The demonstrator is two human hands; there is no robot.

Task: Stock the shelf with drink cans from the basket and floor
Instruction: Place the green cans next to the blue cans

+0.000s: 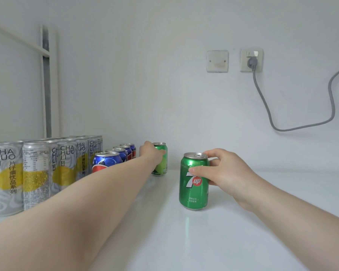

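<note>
At the left of the shelf (243, 241), tall silver-and-yellow cans (7, 178) marked CHA HUO LI, upright, 2 at the front and more ranked behind toward the wall. Just right of them, 4 blue cans (106, 161) in single file, upright, running back the same way. Across the front of both groups, the left forearm (98, 192), hiding the lower parts of the blue cans and of some of the tall ones.

Left hand (152, 153) stretched deep to the back, curled round the far green can (161, 165), with one digit showing across its front. That can upright on the shelf, close to the wall and just right of the rearmost blue can.

Right hand (225, 171) nearer, clasping the near green 7up can (193, 190) by its upper half, thumb across the front above the logo, other fingers round the far side near the rim. That can upright, standing on the shelf, well apart from the far one and from the blue file.

Shelf surface white and glossy, with a faint green reflection below the near can. Behind, a plain white wall (145, 75). At the left, a white upright post (46, 81) with a grey strip down it. On the wall at the right, a blank cover plate (217, 61), a socket (259, 64) with a grey plug (252, 61) in it, and a grey cable (294, 128) looping down and away to the right edge.
</note>
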